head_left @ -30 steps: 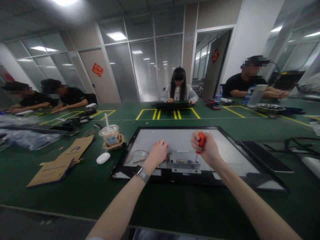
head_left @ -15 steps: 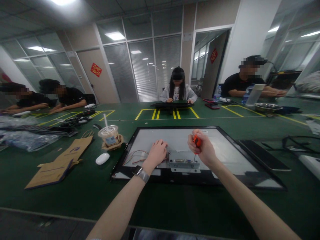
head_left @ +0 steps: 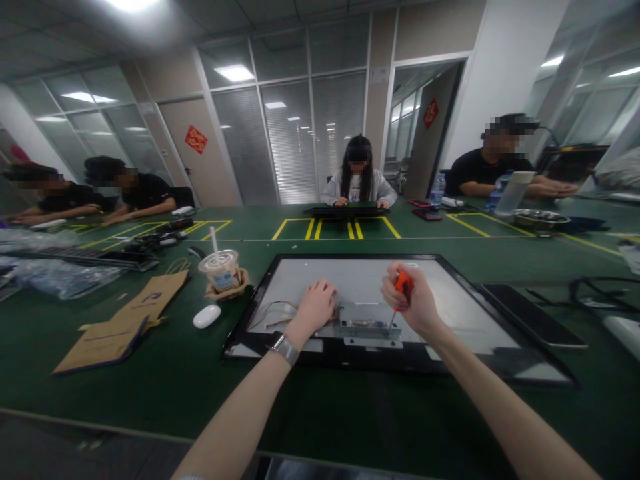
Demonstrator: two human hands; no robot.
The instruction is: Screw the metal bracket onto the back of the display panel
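A display panel [head_left: 360, 277] with a black frame lies flat before me, its pale grey back up. Near its front edge sits a metal bracket [head_left: 367, 313] with connector ports along it. My right hand [head_left: 420, 303] is closed around the orange-red handle of a screwdriver [head_left: 403, 288]. The shaft slants down, and its tip meets the bracket's right end. My left hand [head_left: 316, 307] rests on the panel at the bracket's left side, fingers stretched out and fingertips partly hidden. Beside that hand run thin wires [head_left: 275, 312].
Left of the panel are a white mouse [head_left: 207, 317], a drink cup with a straw [head_left: 220, 267] and brown paper bags [head_left: 110, 340]. A dark flat slab [head_left: 533, 313] lies at the right. Across the green table [head_left: 320, 407] a person [head_left: 359, 180] works; others sit at both sides.
My right hand has shifted slightly right, and the screwdriver leans more, its handle further right than its tip. My left hand stays in place. The whole view has moved a little.
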